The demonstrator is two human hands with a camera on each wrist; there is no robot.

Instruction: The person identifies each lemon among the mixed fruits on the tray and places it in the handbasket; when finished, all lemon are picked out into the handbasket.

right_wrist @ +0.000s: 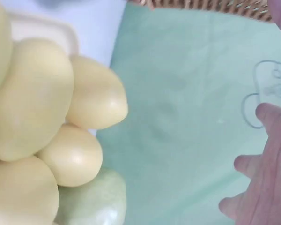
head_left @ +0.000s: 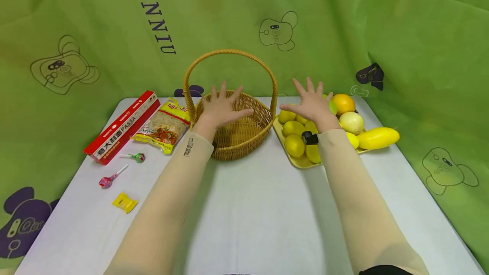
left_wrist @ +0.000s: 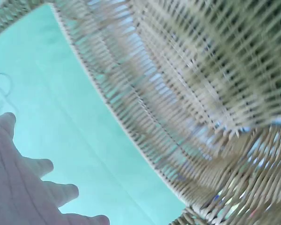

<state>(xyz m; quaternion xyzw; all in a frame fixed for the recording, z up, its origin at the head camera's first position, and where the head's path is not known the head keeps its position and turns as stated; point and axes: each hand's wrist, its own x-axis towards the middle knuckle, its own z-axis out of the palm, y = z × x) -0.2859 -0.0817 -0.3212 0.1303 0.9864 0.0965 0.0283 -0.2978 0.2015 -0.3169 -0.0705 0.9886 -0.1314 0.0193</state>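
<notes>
On the white tabletop (head_left: 252,215), one yellow wrapped candy (head_left: 125,202) lies nearest, at the left. Just beyond it are two lollipops: a pink lollipop (head_left: 105,182) with its stick aimed far and right, and a green lollipop (head_left: 139,157) with its stick aimed left.

At the right, one yellow tray (head_left: 299,164) holds rounded yellow fruits (head_left: 294,145), at least five showing; the right sleeve (head_left: 355,198) hides part, so the full count cannot be told. One long yellow fruit (head_left: 379,138) lies lengthwise left to right. Farther back are one pale fruit (head_left: 351,122), one orange (head_left: 344,104) and a partly covered green fruit (head_left: 333,107).

In the middle stands one wicker basket (head_left: 244,150), upright, mouth upward, its handle arching left to right. Left of it are one noodle bag (head_left: 164,126) and one red pasta box (head_left: 124,124), the box's long axis slanting from near left to far right.

The left hand (head_left: 221,109), fingers spread wide and holding nothing, is over the basket, apart from its rim. The right hand (head_left: 311,105), equally wide and bare, is above the tray's far left part.

A green cloth (head_left: 229,12) hangs farthest.
</notes>
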